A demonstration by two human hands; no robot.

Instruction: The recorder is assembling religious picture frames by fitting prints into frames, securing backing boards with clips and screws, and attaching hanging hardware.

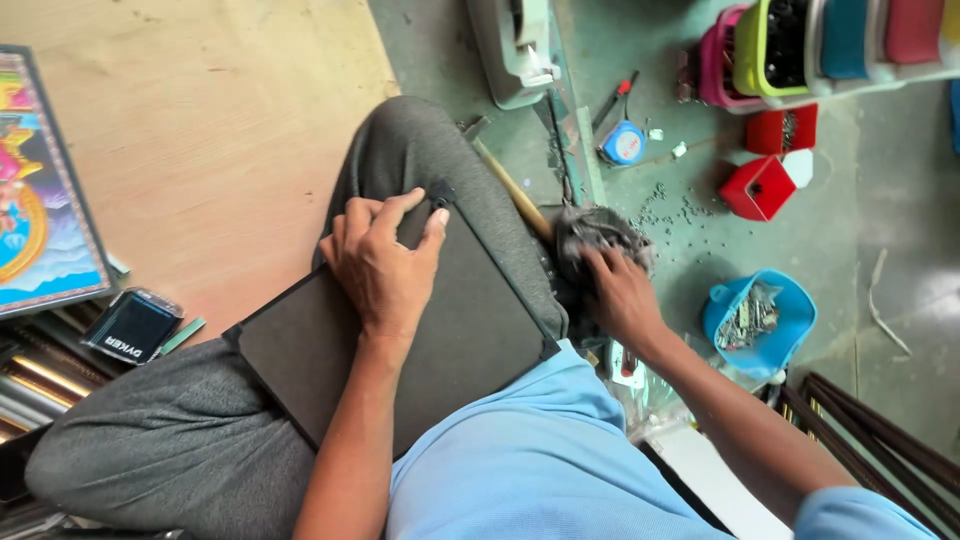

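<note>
A flat, dark rectangular backing board with a thin black frame edge [400, 340] lies face down across the person's lap, propped on the grey trouser leg [180, 440], its far corner pointing away from the body. At that far corner sits a small black corner fitting [440, 192], and the left hand [385, 265] lies spread on the board just short of it, thumb and forefinger tips pressed against the fitting, so its grip is a light pinch on that piece and not a closed fist. To do this well, I judge the palm should keep the board pinned to the thigh so it cannot slide while the fingertips hold the fitting square to the corner. Right of the board, the right hand [620, 290] reaches down to the green floor [900, 200] and rests in a crumpled grey bag of small dark pieces [600, 235]; its fingers curl down into the bag, and I cannot tell whether they have closed on anything. Beyond the bag, scattered dark bits, a blue round tape measure [624, 143] and red boxes [765, 165] lie on the floor; a blue plastic tub of metal parts [760, 322] stands right of the hand.
</note>
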